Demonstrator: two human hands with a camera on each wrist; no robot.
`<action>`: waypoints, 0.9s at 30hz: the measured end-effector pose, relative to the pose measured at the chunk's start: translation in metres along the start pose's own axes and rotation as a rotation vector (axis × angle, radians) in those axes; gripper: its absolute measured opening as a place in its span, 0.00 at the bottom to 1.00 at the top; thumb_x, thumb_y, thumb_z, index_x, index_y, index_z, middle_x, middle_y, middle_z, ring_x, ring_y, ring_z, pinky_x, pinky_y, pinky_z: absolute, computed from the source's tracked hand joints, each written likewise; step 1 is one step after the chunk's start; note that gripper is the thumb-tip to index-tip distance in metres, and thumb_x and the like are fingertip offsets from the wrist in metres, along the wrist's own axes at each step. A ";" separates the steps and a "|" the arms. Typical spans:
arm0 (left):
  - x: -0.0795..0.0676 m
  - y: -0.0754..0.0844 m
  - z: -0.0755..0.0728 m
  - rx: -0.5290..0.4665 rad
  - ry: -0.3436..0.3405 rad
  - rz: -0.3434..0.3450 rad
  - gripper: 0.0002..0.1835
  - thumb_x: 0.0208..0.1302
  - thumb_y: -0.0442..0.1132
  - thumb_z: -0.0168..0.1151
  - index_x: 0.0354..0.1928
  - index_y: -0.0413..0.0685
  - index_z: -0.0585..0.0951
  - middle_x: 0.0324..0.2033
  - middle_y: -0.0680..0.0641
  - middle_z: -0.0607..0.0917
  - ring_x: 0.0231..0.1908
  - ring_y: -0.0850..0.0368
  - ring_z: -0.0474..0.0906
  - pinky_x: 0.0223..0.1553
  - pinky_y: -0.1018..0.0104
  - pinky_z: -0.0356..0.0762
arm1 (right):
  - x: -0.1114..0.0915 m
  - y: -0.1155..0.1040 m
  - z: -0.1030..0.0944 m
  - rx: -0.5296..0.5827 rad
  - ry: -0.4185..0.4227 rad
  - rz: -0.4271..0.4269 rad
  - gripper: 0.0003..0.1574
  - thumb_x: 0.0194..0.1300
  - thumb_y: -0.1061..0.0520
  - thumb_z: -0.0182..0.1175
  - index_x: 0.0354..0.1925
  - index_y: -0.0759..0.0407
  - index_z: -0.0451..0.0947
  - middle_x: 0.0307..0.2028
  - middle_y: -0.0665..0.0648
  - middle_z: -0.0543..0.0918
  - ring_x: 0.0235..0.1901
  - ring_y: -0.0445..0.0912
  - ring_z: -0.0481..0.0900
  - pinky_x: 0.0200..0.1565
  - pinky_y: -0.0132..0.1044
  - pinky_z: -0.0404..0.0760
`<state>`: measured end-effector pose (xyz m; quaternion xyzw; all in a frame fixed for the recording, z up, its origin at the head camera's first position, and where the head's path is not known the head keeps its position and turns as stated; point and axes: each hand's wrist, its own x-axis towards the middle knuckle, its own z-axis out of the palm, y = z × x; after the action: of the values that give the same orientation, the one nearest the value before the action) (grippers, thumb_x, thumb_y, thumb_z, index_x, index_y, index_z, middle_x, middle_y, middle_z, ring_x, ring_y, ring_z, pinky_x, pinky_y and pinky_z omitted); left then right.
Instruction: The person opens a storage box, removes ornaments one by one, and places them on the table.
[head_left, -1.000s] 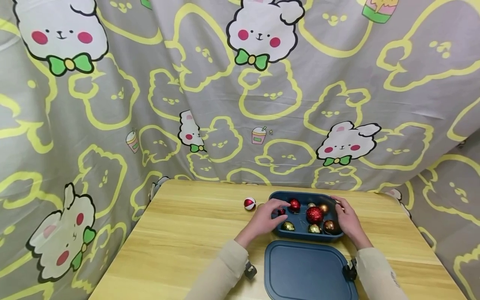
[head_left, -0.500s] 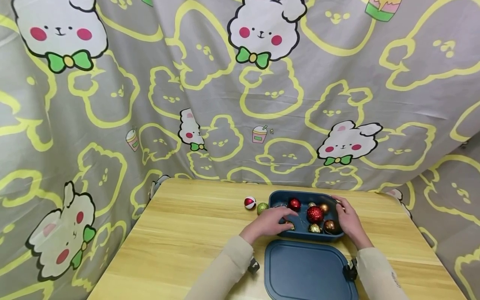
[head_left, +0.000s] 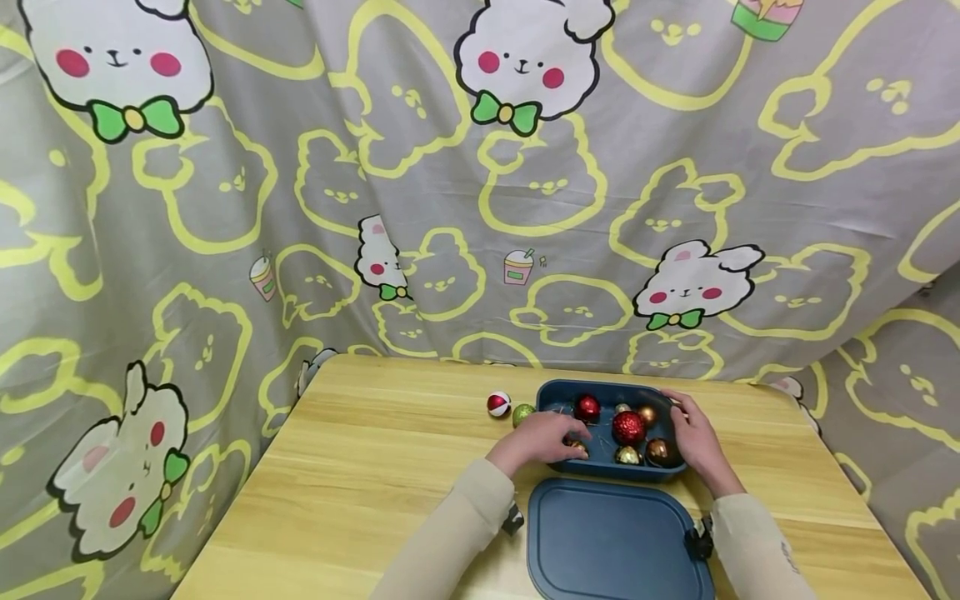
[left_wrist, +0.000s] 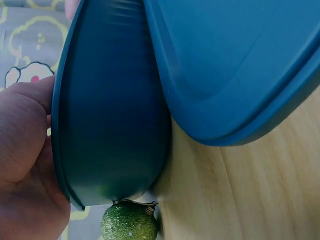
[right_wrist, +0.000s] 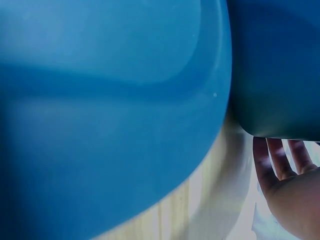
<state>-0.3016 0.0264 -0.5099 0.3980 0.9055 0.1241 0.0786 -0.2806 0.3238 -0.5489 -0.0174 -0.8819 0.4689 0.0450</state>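
Observation:
A dark blue storage container (head_left: 551, 388) holds several Christmas baubles. My left hand (head_left: 542, 438) reaches over its left wall with fingers bent down around a small gold bauble (head_left: 577, 447), mostly covered by those fingers. In the left wrist view the hand (left_wrist: 25, 160) passes over the rim, and its fingertips are hidden behind the wall. At the container's right end my right hand (head_left: 699, 437) grips the wall; the right wrist view has several fingers (right_wrist: 280, 157) against the outside. Inside lie a large glittery red bauble (head_left: 628, 428), a smaller red one (head_left: 587, 407) and brown and gold ones.
The blue lid (head_left: 618, 542) lies on the wooden table (head_left: 360, 467) just in front of the container. Left of it sit a red-and-white bauble (head_left: 498, 404) and a green glitter bauble (head_left: 523, 414). A patterned curtain (head_left: 450, 208) hangs behind.
My left hand has moved from the container's left end toward its front left corner, and its fingers have closed around the gold bauble. The green bauble has come into sight. My right hand stays put.

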 end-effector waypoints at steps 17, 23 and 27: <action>-0.004 -0.003 0.004 -0.051 0.071 0.043 0.16 0.72 0.54 0.65 0.56 0.62 0.87 0.53 0.61 0.88 0.54 0.65 0.83 0.62 0.68 0.77 | 0.000 -0.001 0.001 -0.008 0.007 0.008 0.31 0.86 0.51 0.31 0.78 0.63 0.58 0.67 0.77 0.66 0.65 0.70 0.66 0.61 0.62 0.68; -0.006 -0.007 0.006 -0.137 0.123 0.077 0.17 0.74 0.53 0.63 0.60 0.59 0.86 0.57 0.59 0.87 0.59 0.64 0.81 0.64 0.69 0.76 | -0.001 -0.002 0.001 -0.015 0.002 0.007 0.31 0.87 0.52 0.31 0.78 0.63 0.57 0.68 0.78 0.65 0.65 0.71 0.65 0.61 0.64 0.68; -0.008 -0.009 0.005 -0.252 0.153 0.085 0.18 0.75 0.51 0.62 0.61 0.56 0.85 0.59 0.57 0.86 0.61 0.63 0.79 0.65 0.71 0.75 | -0.001 -0.001 0.001 -0.013 -0.004 0.006 0.32 0.86 0.52 0.31 0.78 0.63 0.57 0.68 0.78 0.64 0.66 0.72 0.65 0.62 0.64 0.68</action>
<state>-0.3016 0.0152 -0.5170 0.4122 0.8685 0.2701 0.0532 -0.2798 0.3228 -0.5486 -0.0193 -0.8850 0.4632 0.0420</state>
